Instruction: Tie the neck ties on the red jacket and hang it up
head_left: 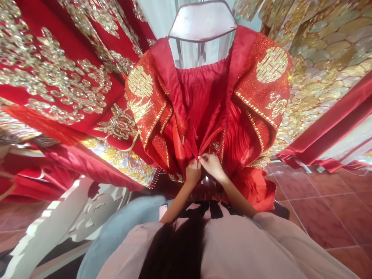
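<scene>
In front of me a red garment (203,89) with glittering shoulder panels and gold embroidery hangs on a form with a pale, dark-edged top (203,22). My left hand (193,171) is closed on the red fabric at the lower middle of the garment. Right beside it my right hand (211,164) pinches the same fabric, fingertips almost touching the left ones. Gathered folds run down to this spot from both sides. Whatever small part lies between the fingertips is too small to make out.
To the left hangs red cloth with silver beading (69,81). A gold scale-patterned cloth (328,50) hangs at the right. Lower left are a white carved frame (49,221) and a phone (163,211). Red floor tiles (328,205) lie lower right.
</scene>
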Available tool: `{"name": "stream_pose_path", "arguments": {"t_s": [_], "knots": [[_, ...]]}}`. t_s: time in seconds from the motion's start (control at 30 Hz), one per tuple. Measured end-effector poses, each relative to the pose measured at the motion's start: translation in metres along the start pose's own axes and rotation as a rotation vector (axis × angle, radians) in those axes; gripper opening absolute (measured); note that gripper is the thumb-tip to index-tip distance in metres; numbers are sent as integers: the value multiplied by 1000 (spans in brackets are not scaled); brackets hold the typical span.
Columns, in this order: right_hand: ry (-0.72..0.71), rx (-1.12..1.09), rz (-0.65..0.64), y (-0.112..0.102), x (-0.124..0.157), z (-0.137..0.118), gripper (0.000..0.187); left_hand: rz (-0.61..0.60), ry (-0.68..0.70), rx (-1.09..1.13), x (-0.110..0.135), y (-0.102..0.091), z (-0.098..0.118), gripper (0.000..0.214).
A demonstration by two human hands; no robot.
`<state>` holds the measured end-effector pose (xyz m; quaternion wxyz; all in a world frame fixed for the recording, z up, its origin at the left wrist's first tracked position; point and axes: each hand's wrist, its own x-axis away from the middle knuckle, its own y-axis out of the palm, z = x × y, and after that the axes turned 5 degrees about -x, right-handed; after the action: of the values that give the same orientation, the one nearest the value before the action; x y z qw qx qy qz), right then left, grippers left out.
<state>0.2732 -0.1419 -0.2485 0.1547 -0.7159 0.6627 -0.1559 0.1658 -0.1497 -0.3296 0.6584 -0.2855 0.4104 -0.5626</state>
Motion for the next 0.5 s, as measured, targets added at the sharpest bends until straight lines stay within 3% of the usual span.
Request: {"name": "stream_pose_path", "arguments": {"t_s": [0.13,0.23,0.5], "knots": [[38,-29,-23,-2,5,2,22,-12,-27,6,1,0,1,21],[110,-269,-47,-1,7,2,11,-39,-31,15,1,0,1,22],[292,-751,-217,18,8,11,24,-113,-8,19,5,-7,5,20]]}}
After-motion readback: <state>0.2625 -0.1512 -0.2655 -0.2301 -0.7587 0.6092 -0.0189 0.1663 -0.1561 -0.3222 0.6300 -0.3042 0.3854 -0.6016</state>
